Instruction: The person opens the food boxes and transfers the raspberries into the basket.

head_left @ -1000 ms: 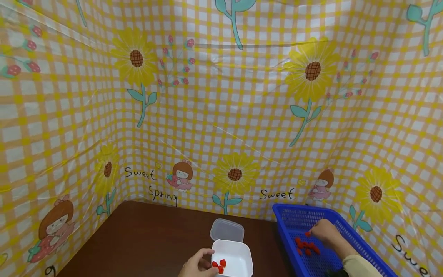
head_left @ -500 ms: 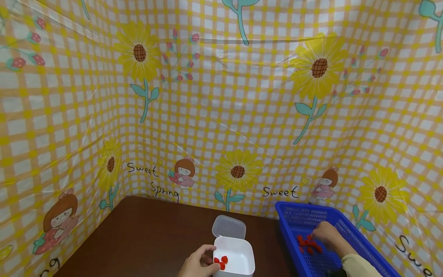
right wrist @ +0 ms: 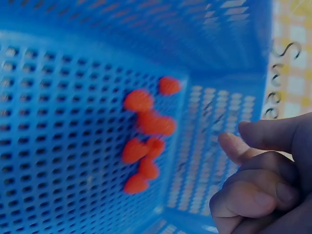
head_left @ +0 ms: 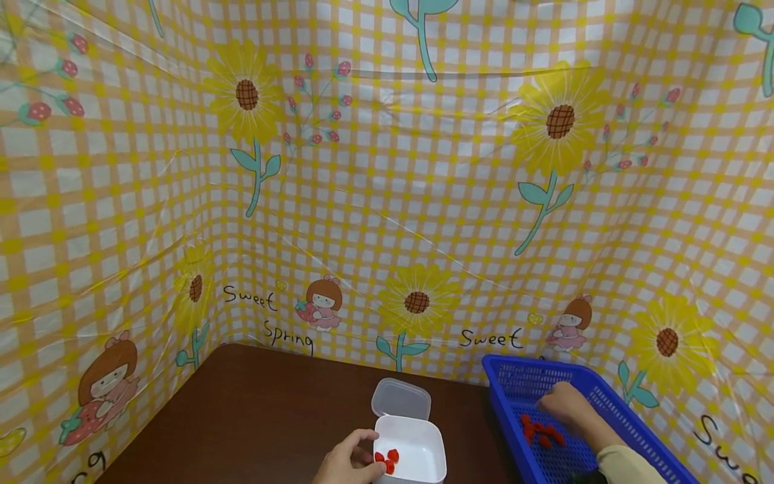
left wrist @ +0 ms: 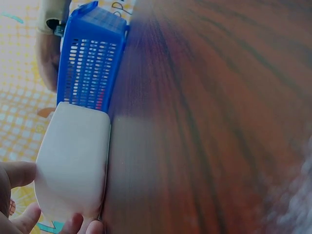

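My left hand (head_left: 346,460) grips the left side of an open white plastic box (head_left: 417,447); thumb and fingers are at its wall, also by the white box (left wrist: 73,151) in the left wrist view. Inside the box lie 3 small red berry-like pieces (head_left: 394,455), close to my thumb. My right hand (head_left: 567,406) is inside the blue basket (head_left: 541,361), above more of these red pieces (head_left: 544,430). In the right wrist view the right hand's thumb and index finger (right wrist: 253,134) extend with a gap between them; the other fingers curl, and the palm is hidden.
A translucent lid (head_left: 401,399) lies on the dark brown table (head_left: 272,417) just behind the box. The basket's slotted walls rise around my right hand. A checked, flower-printed sheet (head_left: 363,202) closes off the back and both sides.
A red piece at my right fingertips a second ago no longer shows there. That hand dipped to the pile, then rose slightly. My left hand stays at the box; the view shifted a little.
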The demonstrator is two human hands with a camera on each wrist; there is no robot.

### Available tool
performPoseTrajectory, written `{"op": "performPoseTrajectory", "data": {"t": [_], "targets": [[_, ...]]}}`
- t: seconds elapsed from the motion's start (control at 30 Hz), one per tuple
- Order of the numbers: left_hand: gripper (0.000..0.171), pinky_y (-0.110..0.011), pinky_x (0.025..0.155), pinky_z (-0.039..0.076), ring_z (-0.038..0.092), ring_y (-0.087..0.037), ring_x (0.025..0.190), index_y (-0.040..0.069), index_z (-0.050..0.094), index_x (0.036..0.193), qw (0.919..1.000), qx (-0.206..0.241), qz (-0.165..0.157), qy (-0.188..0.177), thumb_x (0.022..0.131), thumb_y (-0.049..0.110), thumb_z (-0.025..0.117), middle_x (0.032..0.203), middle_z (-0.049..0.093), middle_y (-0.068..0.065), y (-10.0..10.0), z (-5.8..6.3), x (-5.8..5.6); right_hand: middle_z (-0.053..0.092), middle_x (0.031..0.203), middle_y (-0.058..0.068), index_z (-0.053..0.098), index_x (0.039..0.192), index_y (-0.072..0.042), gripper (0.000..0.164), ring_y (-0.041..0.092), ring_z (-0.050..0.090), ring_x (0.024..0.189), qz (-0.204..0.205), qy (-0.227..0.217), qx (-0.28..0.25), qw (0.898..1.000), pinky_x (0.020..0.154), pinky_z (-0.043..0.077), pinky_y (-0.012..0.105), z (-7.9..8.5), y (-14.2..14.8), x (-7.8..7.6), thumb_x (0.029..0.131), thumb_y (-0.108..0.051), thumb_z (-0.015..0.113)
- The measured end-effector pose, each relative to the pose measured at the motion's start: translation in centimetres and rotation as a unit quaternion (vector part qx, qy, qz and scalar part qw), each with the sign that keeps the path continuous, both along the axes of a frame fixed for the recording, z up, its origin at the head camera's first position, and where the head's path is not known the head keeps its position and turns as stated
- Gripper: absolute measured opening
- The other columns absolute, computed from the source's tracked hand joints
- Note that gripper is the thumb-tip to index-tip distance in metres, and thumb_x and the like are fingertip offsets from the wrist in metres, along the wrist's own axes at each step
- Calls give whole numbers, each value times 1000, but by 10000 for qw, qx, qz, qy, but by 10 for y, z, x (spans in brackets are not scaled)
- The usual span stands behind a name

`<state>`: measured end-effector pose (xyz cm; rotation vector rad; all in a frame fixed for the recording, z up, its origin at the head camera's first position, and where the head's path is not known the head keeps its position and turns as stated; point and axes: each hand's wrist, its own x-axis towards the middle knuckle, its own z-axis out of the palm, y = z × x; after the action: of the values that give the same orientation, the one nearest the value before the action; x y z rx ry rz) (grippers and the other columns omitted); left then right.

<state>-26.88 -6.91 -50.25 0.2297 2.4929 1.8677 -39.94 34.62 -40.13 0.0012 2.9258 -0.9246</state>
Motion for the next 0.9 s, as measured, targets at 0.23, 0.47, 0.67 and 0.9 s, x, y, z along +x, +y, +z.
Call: {"op": "performPoseTrajectory", "data": {"t": [0.23, 0.47, 0.67, 0.9], "targets": [[42, -35, 67, 51, 62, -18, 72, 13, 65, 121, 9998, -99, 131, 126, 82, 19, 80, 84, 64, -1, 1, 2, 1, 48, 63, -2, 74, 79, 4, 20, 10, 29, 49, 245, 196, -308, 9990, 49, 33, 29, 27, -29, 12, 89, -12, 65], [41, -37, 70, 51, 62, -18, 75, 13, 64, 121, 10000, -86, 14, -36, 83, 20, 77, 85, 64, 0, 1, 2, 1, 25, 50, -9, 74, 90, 1, 21, 6, 19, 44, 532, 168, -709, 9959, 44, 25, 24, 44, -65, 26, 93, -18, 65], [40, -36, 70, 48, 61, -16, 79, 15, 65, 120, 9999, -102, -22, 21, 83, 23, 76, 84, 65, 1, 1, 1, 1, 24, 49, -9, 76, 101, 0, 21, 5, 15, 43, 779, 34, -1110, 9908, 42, 21, 22, 48, -98, 35, 94, -16, 64], [42, -37, 70, 50, 62, -17, 77, 13, 64, 121, 9999, -36, -78, 71, 83, 23, 76, 84, 65, 0, 0, 0, 0, 23, 51, -9, 74, 111, 3, 27, 6, 12, 47, 1012, -288, -1672, 9803, 43, 19, 22, 46, -133, 39, 93, -16, 68]]}}
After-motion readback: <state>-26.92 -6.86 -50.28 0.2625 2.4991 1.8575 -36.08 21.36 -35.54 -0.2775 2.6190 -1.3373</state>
